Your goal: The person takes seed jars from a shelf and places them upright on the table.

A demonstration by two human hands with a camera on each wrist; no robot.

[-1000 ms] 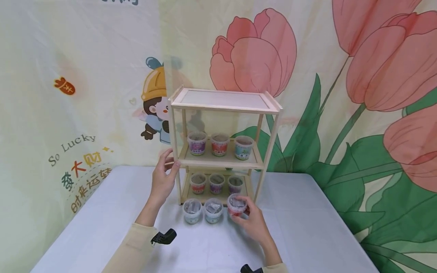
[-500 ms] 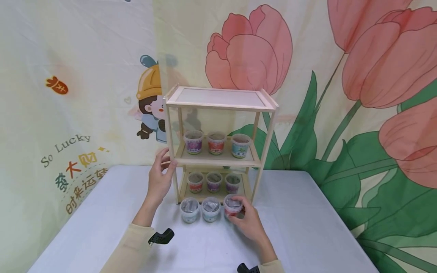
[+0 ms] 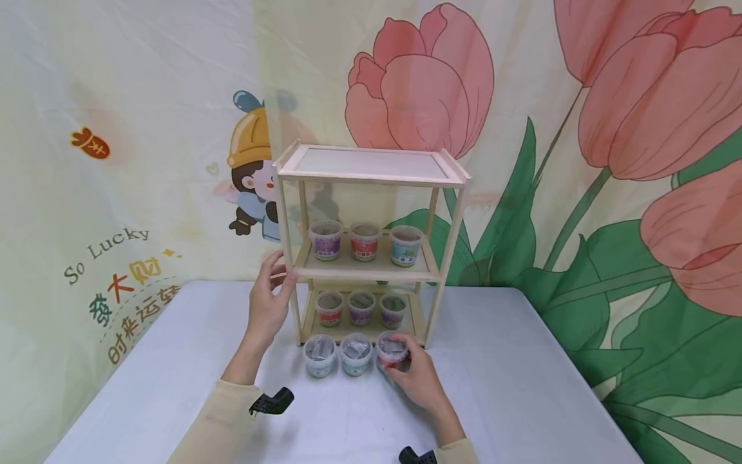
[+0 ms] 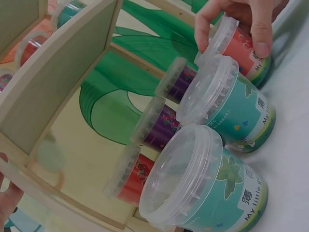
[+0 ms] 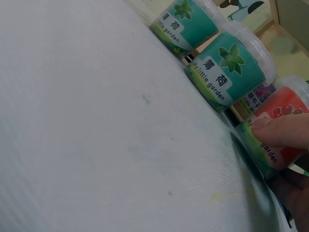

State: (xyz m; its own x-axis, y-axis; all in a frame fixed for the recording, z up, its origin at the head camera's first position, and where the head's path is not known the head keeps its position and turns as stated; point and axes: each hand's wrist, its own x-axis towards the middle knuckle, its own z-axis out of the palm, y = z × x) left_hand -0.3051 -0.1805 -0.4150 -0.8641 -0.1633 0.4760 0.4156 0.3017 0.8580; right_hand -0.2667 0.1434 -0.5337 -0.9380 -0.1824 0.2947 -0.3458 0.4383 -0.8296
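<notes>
My right hand grips a red-labelled plastic tub with a clear lid, thumb on its front and fingers round its side. The tub is at the right end of a row on the white cloth, beside two teal-labelled tubs printed with a green leaf. At the left of the two-deck wooden rack, my left hand holds the front post near the middle shelf, thumb in front. In the left wrist view only a bit of that hand shows, at the lower left edge.
Purple, red and teal tubs stand on the middle shelf. On the bottom shelf, just behind the front row, are one red tub and two purple tubs. A printed curtain hangs behind the table.
My right hand has brought the red tub slightly left, closer to the teal tubs. The left hand keeps its hold on the rack post. The head view has shifted a little.
</notes>
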